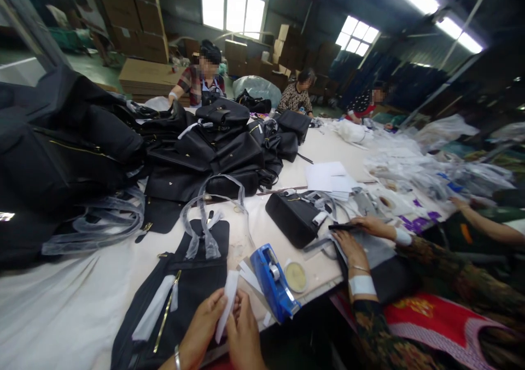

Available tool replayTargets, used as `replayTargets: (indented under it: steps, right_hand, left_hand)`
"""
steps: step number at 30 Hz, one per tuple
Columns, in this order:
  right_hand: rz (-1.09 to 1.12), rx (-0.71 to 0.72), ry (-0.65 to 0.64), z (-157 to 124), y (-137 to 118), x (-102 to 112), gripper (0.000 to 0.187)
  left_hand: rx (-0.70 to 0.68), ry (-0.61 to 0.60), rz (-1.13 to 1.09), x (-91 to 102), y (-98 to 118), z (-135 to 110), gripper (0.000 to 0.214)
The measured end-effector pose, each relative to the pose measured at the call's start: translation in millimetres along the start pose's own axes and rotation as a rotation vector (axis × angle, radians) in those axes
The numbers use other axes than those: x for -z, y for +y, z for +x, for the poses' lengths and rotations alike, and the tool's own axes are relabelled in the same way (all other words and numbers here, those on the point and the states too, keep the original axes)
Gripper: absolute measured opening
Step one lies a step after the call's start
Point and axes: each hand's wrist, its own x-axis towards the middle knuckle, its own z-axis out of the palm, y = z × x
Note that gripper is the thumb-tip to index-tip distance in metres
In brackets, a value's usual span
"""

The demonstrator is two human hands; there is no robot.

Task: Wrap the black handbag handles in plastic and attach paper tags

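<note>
White paper strip (227, 304) is pinched by the fingers of your left hand (205, 326) and right hand (245, 326), long axis pointing away; the black zippered bag (197, 282) lies leftward, nearer the left hand.

Tabletop (258, 219) gap between black bags (287, 219), tape dispenser (271, 285) blocking right

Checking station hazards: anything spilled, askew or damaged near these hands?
No clear spill or damage. Slightly odd: the blue plastic tape dispenser, beside the right hand, sits slantwise, apparently right at the near edge of the pale flat tabletop, where it might get knocked off.
</note>
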Motion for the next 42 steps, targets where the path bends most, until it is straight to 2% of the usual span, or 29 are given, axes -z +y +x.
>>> replayTargets:
  steps: [6, 8, 10, 13, 17, 19, 22, 24, 30, 32, 36, 40, 42]
  right_hand:
    - [-0.19, 0.164, 0.157, -0.8, 5.6, -14.3, 0.036]
    - [-0.214, 0.199, 0.149, -6.2, 9.8, -11.9, 0.04]
    - [-0.192, 0.213, 0.068, -12.6, 13.4, -1.9, 0.048]
    - [-0.033, 0.107, -0.089, -14.4, 16.2, 21.8, 0.056]
    - [0.218, -0.182, -0.047, 10.4, 9.9, 39.9, 0.044]
    - [0.246, -0.192, -0.082, 27.3, 3.4, 39.0, 0.038]
    - [0.251, -0.133, -0.105, 44.5, -3.6, 36.2, 0.026]
    - [0.271, -0.122, -0.099, 48.7, -3.6, 37.0, 0.026]
    - [0.369, -0.167, -0.125, 51.6, 6.9, 36.6, 0.035]
    - [0.382, -0.181, -0.123, 53.0, 7.8, 33.7, 0.036]
    - [0.354, -0.191, -0.073, 44.8, 7.2, 31.3, 0.032]
    - [0.16, -0.174, 0.035, 23.0, 8.8, 31.9, 0.019]
    - [0.144, -0.158, 0.014, 19.1, 7.9, 33.9, 0.015]
  left_hand:
    - [-0.048, 0.096, 0.137, -6.0, -4.4, 4.3, 0.043]
    - [-0.067, 0.132, 0.172, -8.2, -7.6, 5.8, 0.041]
    - [-0.095, 0.165, 0.194, -10.0, -10.4, 6.9, 0.039]
    - [-0.136, 0.196, 0.205, -10.8, -13.6, 8.9, 0.036]
    - [-0.192, 0.221, 0.238, -9.9, -19.3, 11.8, 0.034]
    - [-0.243, 0.224, 0.309, -10.8, -22.7, 12.1, 0.034]
    - [-0.311, 0.237, 0.471, -12.7, -24.4, 10.3, 0.033]
    - [-0.295, 0.201, 0.481, -11.9, -22.6, 8.1, 0.035]
    - [-0.131, -0.112, 0.274, 3.8, -14.8, 4.8, 0.045]
    - [-0.118, -0.145, 0.217, 6.3, -15.6, 6.6, 0.048]
    - [-0.101, -0.081, 0.173, 1.5, -19.4, 9.7, 0.055]
    - [-0.093, 0.017, 0.216, -7.0, -15.2, 5.9, 0.055]
    - [-0.116, 0.048, 0.261, -8.3, -11.2, 4.1, 0.055]
